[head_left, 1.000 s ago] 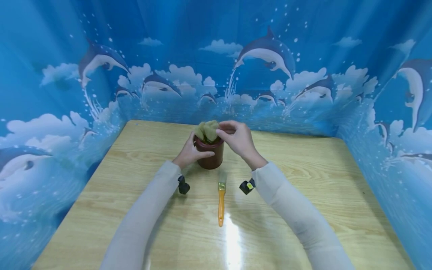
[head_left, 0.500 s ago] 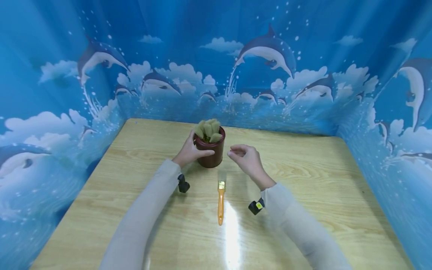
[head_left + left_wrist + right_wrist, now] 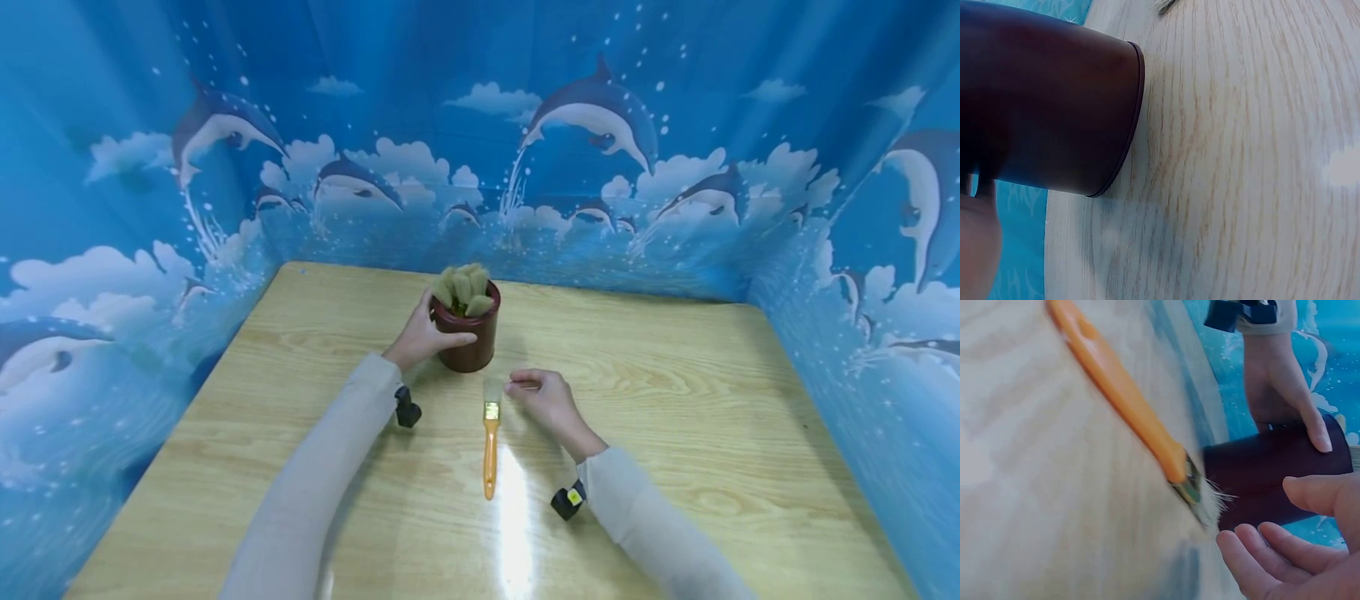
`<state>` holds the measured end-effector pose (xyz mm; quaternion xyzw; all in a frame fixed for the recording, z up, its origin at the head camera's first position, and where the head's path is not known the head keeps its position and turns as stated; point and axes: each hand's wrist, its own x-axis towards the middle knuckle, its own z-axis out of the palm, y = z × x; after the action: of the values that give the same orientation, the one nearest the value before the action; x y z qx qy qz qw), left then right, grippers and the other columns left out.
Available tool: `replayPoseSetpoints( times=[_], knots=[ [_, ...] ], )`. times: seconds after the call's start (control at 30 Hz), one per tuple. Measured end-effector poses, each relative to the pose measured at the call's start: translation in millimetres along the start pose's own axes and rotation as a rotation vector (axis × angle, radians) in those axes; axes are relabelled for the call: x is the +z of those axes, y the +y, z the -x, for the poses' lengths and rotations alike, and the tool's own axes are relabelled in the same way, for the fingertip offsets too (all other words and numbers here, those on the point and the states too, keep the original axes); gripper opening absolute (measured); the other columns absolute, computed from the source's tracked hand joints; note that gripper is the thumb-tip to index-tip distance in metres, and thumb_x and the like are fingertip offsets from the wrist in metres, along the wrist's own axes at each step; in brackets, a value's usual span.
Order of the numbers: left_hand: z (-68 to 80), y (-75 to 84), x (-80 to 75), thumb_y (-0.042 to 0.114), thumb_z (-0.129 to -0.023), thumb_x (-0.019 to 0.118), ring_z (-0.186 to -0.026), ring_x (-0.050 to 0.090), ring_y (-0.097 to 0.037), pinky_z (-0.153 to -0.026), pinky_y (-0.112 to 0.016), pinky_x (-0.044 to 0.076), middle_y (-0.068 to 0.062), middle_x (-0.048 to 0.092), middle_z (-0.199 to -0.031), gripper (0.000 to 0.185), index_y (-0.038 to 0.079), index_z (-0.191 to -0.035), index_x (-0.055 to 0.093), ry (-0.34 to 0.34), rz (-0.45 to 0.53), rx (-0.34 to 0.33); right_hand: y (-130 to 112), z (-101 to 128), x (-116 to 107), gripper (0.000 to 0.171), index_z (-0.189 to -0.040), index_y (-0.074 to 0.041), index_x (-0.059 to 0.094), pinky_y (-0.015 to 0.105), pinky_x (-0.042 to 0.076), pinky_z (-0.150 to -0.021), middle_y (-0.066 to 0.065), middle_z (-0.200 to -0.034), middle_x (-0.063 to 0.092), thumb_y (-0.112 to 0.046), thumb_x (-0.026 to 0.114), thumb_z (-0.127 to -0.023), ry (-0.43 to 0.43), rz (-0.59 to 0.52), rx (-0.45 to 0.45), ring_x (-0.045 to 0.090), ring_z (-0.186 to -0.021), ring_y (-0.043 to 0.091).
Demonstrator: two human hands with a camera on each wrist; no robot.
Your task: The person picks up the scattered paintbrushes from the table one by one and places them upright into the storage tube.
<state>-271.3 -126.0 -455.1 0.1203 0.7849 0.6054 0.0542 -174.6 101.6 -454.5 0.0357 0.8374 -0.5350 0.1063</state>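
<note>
A dark red-brown cylindrical pot [image 3: 468, 352] stands at the back middle of the table, thick pale green leaves [image 3: 462, 287] rising out of it. My left hand [image 3: 420, 337] grips its left side, thumb across the front. The far fingers are hidden behind the pot. A paintbrush [image 3: 491, 454] with an orange handle and pale bristles lies in front of the pot, bristles toward it. My right hand [image 3: 551, 407] hovers just right of those bristles. In the right wrist view its thumb [image 3: 1313, 492] and loosely bent fingers [image 3: 1247, 562] are spread apart with nothing between them.
The table [image 3: 675, 400] has a light wood-grain top with a bright glare patch [image 3: 516, 533] right of the brush handle. A blue dolphin-print curtain [image 3: 480, 125] surrounds its back and sides. Black wrist cameras [image 3: 567, 502] sit on both sleeves.
My right hand has left the leaves and come down and toward me to the brush bristles. The leaves now stand more spread out. My left hand stays on the pot.
</note>
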Motion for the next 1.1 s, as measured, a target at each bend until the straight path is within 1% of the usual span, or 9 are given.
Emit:
replayPoseSetpoints(
  times=[0.13, 0.3, 0.33, 0.47, 0.57, 0.67, 0.8, 0.93, 1.1],
  knots=[
    [-0.6, -0.7, -0.2, 0.036, -0.072, 0.085, -0.142, 0.025, -0.024, -0.113, -0.049, 0.027, -0.002, 0.023, -0.156, 0.11, 0.03, -0.153, 0.011, 0.001, -0.008, -0.004, 9.8, 3.4, 10.5, 0.036, -0.118, 0.003, 0.064, 0.034, 0.055, -0.082, 0.011, -0.102, 0.07, -0.016, 0.069, -0.088, -0.007, -0.009, 0.002, 0.067, -0.096, 0.024],
    [0.0, -1.3, -0.1, 0.039, -0.071, 0.085, -0.141, 0.026, -0.025, -0.113, -0.049, 0.028, -0.003, 0.024, -0.156, 0.111, 0.028, -0.154, 0.011, 0.006, -0.026, -0.013, 15.3, 8.7, 25.9, 0.05, -0.124, 0.008, 0.058, 0.032, 0.055, -0.079, 0.013, -0.102, 0.068, -0.016, 0.075, -0.083, 0.031, 0.0, -0.023, 0.067, -0.092, 0.023],
    [0.1, -1.3, -0.3, 0.04, -0.07, 0.085, -0.141, 0.026, -0.025, -0.113, -0.049, 0.028, -0.003, 0.024, -0.155, 0.112, 0.027, -0.153, 0.012, 0.007, -0.03, -0.016, 15.1, 9.7, 28.6, 0.052, -0.123, 0.008, 0.059, 0.03, 0.055, -0.077, 0.012, -0.101, 0.068, -0.017, 0.076, -0.082, 0.037, 0.029, -0.032, 0.067, -0.09, 0.022],
    [0.3, -1.0, -0.5, 0.044, -0.069, 0.085, -0.141, 0.026, -0.025, -0.112, -0.05, 0.028, -0.003, 0.023, -0.156, 0.113, 0.029, -0.154, 0.011, 0.003, -0.034, -0.017, 14.1, 11.3, 37.8, 0.043, -0.107, 0.004, 0.063, 0.027, 0.049, -0.066, 0.007, -0.091, 0.063, -0.021, 0.081, -0.077, 0.032, 0.208, -0.082, 0.057, -0.075, 0.014],
    [-0.1, -0.3, -0.2, 0.042, -0.07, 0.085, -0.142, 0.025, -0.025, -0.112, -0.051, 0.028, -0.002, 0.022, -0.156, 0.112, 0.03, -0.154, 0.01, 0.001, -0.026, -0.004, 12.6, 12.0, 41.4, 0.038, -0.098, 0.002, 0.064, 0.03, 0.047, -0.065, 0.005, -0.085, 0.06, -0.021, 0.082, -0.075, 0.044, 0.339, -0.143, 0.052, -0.072, 0.015],
    [-0.2, 0.8, 0.0, 0.038, -0.072, 0.085, -0.142, 0.024, -0.025, -0.113, -0.05, 0.027, -0.002, 0.021, -0.157, 0.111, 0.03, -0.154, 0.01, -0.004, -0.025, -0.005, 11.6, 12.3, 42.1, 0.035, -0.097, 0.003, 0.066, 0.034, 0.049, -0.067, 0.004, -0.081, 0.064, -0.015, 0.08, -0.071, 0.071, 0.404, -0.196, 0.056, -0.072, 0.017],
    [0.2, 2.6, -0.2, 0.033, -0.074, 0.083, -0.143, 0.022, -0.025, -0.113, -0.051, 0.026, -0.002, 0.018, -0.157, 0.11, 0.029, -0.154, 0.007, -0.012, -0.022, -0.022, 11.8, 12.4, 40.4, 0.034, -0.099, 0.002, 0.067, 0.035, 0.051, -0.068, 0.002, -0.079, 0.067, -0.008, 0.077, -0.068, 0.078, 0.415, -0.205, 0.059, -0.074, 0.017],
    [0.7, 3.3, -0.2, 0.028, -0.076, 0.083, -0.144, 0.02, -0.026, -0.114, -0.052, 0.024, -0.003, 0.017, -0.158, 0.11, 0.028, -0.154, 0.006, -0.015, -0.019, -0.013, 13.3, 12.5, 37.6, 0.028, -0.097, 0.0, 0.068, 0.03, 0.05, -0.066, 0.002, -0.079, 0.065, -0.005, 0.074, -0.07, 0.075, 0.398, -0.163, 0.058, -0.073, 0.015],
    [2.4, 4.7, -0.2, 0.033, -0.074, 0.084, -0.143, 0.022, -0.025, -0.113, -0.051, 0.026, -0.002, 0.019, -0.157, 0.11, 0.028, -0.154, 0.008, -0.012, -0.029, -0.015, 13.7, 11.5, 31.3, 0.024, -0.098, 0.0, 0.068, 0.028, 0.049, -0.067, 0.004, -0.083, 0.063, -0.006, 0.072, -0.075, 0.043, 0.321, -0.083, 0.056, -0.075, 0.016]
  ],
)
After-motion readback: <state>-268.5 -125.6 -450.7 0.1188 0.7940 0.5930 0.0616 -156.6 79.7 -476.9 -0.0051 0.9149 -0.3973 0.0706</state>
